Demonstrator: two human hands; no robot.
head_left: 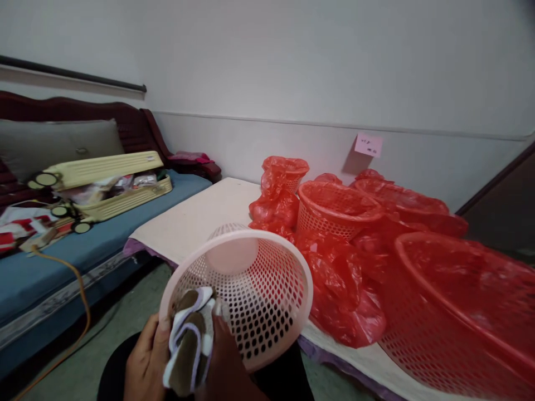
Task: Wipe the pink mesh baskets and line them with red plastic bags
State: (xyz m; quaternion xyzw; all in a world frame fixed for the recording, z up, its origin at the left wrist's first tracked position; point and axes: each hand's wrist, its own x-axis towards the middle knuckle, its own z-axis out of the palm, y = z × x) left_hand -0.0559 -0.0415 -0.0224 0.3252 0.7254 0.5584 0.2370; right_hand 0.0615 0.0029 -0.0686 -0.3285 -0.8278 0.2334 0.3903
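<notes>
A pale pink perforated plastic basket (276, 289) lies tilted over my lap, its open mouth facing me. My left hand (144, 356) grips the basket's near-left rim, thumb inside and fingers outside. A folded cloth (190, 340), brown and white with lilac edging, is bunched in my right hand (228, 356) and pressed against the inner wall by that rim. My right fingers are partly hidden behind the cloth and in shadow.
Several baskets lined with red plastic bags (340, 206) crowd the white-covered table (209, 209) on the right. A large one (455, 312) stands nearest. At left, an open cream suitcase (108, 167) rests on a blue bed (184, 186). An orange cord (83, 289) hangs down beside it.
</notes>
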